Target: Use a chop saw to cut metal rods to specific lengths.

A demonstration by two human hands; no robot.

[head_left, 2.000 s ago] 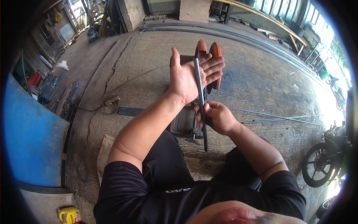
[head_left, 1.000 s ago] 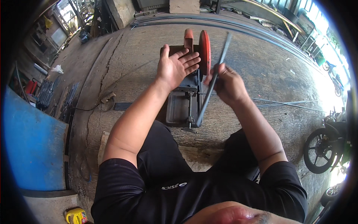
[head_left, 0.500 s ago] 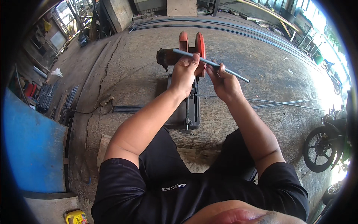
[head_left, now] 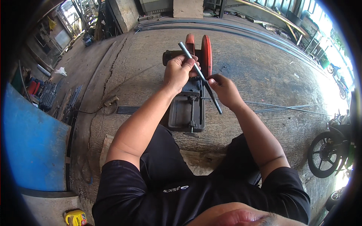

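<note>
One metal rod [head_left: 201, 76] is positioned between the two hands, tilted, upper end toward the left, lower end toward the right. Left hand [head_left: 178, 74]: closed, gripping the upper part of the rod between thumb and fingers. Right hand [head_left: 226, 91]: fingers curled, fingertips at the rod near its middle; whether they grip it cannot be determined. The lower end projects free to the left of the right hand. Markings: white lettering [head_left: 175, 189] on the chest of the black shirt [head_left: 203, 201]; printed label on the yellow container [head_left: 71, 218], lower left. Beyond the rod, a cut-off machine [head_left: 206, 55] with red guard stands on the floor [head_left: 256, 67].
</note>
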